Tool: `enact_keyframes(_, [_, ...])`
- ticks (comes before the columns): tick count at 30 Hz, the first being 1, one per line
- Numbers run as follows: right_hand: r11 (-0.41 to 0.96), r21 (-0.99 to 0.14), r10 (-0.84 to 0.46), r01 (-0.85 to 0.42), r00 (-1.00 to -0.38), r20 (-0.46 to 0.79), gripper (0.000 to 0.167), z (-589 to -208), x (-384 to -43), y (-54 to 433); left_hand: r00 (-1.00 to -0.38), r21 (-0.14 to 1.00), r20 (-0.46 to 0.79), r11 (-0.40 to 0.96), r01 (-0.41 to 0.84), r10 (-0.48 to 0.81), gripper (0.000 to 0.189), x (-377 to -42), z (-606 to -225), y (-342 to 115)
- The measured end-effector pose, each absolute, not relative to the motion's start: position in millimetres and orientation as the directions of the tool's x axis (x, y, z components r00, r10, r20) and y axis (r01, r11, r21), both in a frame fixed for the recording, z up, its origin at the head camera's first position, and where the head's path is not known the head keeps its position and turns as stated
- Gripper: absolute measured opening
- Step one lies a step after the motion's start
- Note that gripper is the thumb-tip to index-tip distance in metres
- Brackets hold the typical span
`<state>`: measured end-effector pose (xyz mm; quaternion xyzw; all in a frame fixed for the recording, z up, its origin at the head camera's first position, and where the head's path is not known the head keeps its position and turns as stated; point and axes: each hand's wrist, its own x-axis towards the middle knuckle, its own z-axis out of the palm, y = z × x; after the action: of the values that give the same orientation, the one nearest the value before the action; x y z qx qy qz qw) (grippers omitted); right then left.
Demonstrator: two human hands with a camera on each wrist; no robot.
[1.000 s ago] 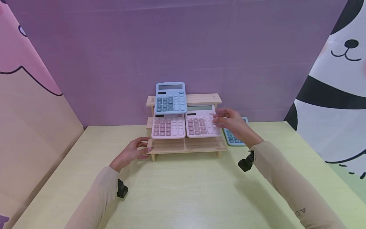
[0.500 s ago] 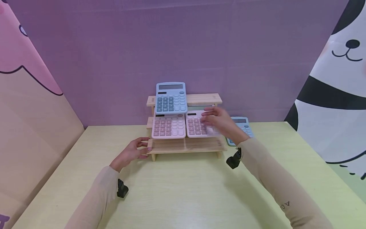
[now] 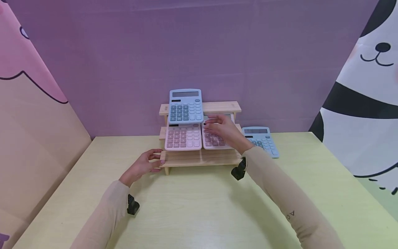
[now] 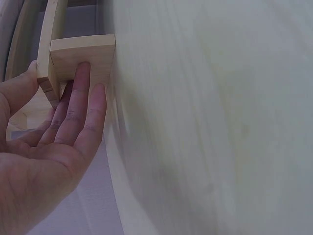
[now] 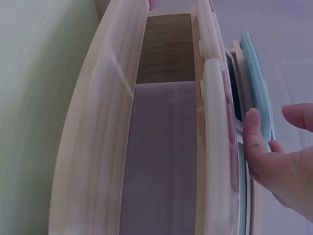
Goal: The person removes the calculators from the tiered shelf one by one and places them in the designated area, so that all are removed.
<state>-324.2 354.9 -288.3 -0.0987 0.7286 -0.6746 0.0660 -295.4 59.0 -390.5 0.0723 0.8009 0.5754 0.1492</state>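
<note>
A small tiered wooden rack [image 3: 202, 159] stands at the back of the table. My left hand [image 3: 144, 166] holds the left end of its lowest shelf; in the left wrist view the thumb lies on one face of the board and the fingers reach behind the other. A blue calculator [image 3: 185, 106] leans on the top tier at left. Below it lean two pink calculators, one at left [image 3: 183, 138] and one at right [image 3: 214, 142]. My right hand [image 3: 228, 133] hovers before the right one, partly covering it, fingers near the blue calculator's lower right edge; whether they touch is unclear.
Another blue calculator [image 3: 256, 131] lies on the table right of the rack, partly behind the right forearm. The pale wooden table [image 3: 186, 207] stretches in front. A purple backdrop [image 3: 199, 52] rises behind, with printed cartoon panels at both sides.
My right hand has moved left across the right pink calculator toward the upper blue one, uncovering more of the blue calculator on the table. The left hand and the rack have stayed put.
</note>
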Motion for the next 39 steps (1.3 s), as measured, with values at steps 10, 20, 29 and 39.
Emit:
enact_keyframes(10, [0.043, -0.998, -0.178, -0.04, -0.984, 0.032, 0.048, -287.5, -332.8, 336.0, -0.944, 0.943, -0.145, 0.331, -0.041, 0.296, 0.058, -294.3, -389.9, 58.0])
enact_keyframes(20, [-0.061, -0.997, -0.102, -0.051, -0.993, 0.057, 0.047, -291.9, -341.1, 323.9, -0.944, 0.944, -0.14, 0.327, -0.036, 0.3, 0.059, -294.1, -390.7, 57.2])
enact_keyframes(29, [-0.105, -0.994, -0.066, -0.04, -0.997, 0.047, 0.045, -292.2, -340.4, 318.8, -0.943, 0.948, -0.14, 0.315, -0.039, 0.303, 0.06, -294.6, -390.6, 57.1])
enact_keyframes(39, [-0.172, -0.985, -0.039, -0.015, -0.999, 0.022, 0.045, -295.2, -343.2, 317.6, -0.942, 0.947, -0.148, 0.318, -0.048, 0.3, 0.059, -294.2, -389.6, 58.6])
